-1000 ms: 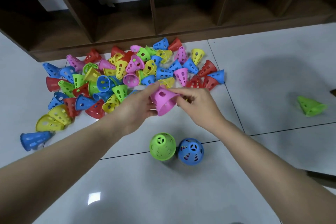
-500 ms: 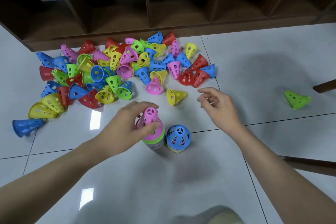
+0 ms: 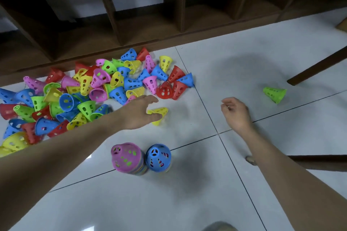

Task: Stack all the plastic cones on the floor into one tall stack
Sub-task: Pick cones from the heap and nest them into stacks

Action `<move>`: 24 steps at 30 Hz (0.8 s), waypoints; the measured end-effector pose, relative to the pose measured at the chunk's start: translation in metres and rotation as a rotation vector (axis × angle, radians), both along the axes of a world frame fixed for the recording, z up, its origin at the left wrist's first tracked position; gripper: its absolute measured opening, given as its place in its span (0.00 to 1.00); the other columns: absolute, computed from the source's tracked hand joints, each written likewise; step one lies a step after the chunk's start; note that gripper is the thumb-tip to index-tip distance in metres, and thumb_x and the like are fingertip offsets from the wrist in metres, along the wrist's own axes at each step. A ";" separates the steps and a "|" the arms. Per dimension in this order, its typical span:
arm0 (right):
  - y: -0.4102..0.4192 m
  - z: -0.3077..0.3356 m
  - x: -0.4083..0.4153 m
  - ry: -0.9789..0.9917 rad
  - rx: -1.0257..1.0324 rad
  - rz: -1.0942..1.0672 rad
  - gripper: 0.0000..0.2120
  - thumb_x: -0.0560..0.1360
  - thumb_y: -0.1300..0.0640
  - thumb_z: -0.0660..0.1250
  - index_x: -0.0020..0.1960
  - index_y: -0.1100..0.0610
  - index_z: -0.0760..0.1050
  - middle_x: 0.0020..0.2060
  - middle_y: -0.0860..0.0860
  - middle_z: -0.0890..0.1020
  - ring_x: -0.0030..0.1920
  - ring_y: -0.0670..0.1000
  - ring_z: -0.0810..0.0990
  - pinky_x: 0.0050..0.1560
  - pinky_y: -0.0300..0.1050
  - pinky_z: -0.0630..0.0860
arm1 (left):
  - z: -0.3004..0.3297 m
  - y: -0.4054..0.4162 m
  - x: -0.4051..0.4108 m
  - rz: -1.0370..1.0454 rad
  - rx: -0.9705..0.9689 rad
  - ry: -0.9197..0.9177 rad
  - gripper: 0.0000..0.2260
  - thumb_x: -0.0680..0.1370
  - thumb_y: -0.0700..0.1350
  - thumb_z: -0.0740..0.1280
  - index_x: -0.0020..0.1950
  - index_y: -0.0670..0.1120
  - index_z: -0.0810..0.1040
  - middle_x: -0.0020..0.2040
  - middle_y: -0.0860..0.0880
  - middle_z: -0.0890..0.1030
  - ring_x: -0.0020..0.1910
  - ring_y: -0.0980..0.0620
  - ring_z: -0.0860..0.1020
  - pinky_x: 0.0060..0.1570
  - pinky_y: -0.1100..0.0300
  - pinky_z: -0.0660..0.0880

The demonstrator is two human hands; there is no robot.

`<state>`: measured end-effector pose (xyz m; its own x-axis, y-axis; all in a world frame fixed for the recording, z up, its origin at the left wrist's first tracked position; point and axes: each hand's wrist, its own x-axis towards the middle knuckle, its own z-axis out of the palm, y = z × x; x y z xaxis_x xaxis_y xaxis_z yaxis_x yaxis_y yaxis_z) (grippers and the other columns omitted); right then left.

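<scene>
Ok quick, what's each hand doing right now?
Left hand: fingers closing round the lone yellow cone lying on the floor; a firm grip cannot be told.
Right hand: open, fingers loosely curled, holding nothing.

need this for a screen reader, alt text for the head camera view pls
A person's left hand reaches over a lone yellow cone lying on the white tile floor, while the right hand hovers empty. Two short cone stacks, one pink-topped and one blue-topped, stand nearby; a colourful cone pile lies before a wooden shelf.
</scene>
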<state>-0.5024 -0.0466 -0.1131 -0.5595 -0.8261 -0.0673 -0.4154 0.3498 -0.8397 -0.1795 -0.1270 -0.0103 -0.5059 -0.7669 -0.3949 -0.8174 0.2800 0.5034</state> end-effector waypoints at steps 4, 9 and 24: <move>-0.012 -0.008 -0.044 0.094 0.073 -0.097 0.09 0.76 0.61 0.68 0.56 0.60 0.80 0.52 0.57 0.83 0.53 0.56 0.81 0.53 0.40 0.70 | -0.046 -0.042 -0.030 -0.180 -0.072 -0.364 0.36 0.78 0.63 0.65 0.80 0.52 0.56 0.76 0.46 0.65 0.74 0.44 0.66 0.70 0.48 0.65; -0.015 -0.017 -0.094 0.176 0.136 -0.179 0.12 0.76 0.59 0.68 0.59 0.60 0.79 0.57 0.59 0.81 0.59 0.60 0.78 0.59 0.47 0.71 | -0.088 -0.069 -0.040 -0.253 -0.086 -0.631 0.37 0.76 0.67 0.64 0.78 0.46 0.59 0.64 0.44 0.74 0.62 0.43 0.75 0.55 0.51 0.73; -0.050 -0.035 -0.183 0.124 0.129 -0.498 0.40 0.70 0.54 0.73 0.79 0.53 0.60 0.77 0.53 0.63 0.77 0.57 0.61 0.73 0.60 0.65 | -0.108 -0.077 -0.098 -0.147 0.120 -0.129 0.30 0.69 0.61 0.75 0.68 0.59 0.69 0.58 0.56 0.79 0.54 0.52 0.79 0.55 0.51 0.78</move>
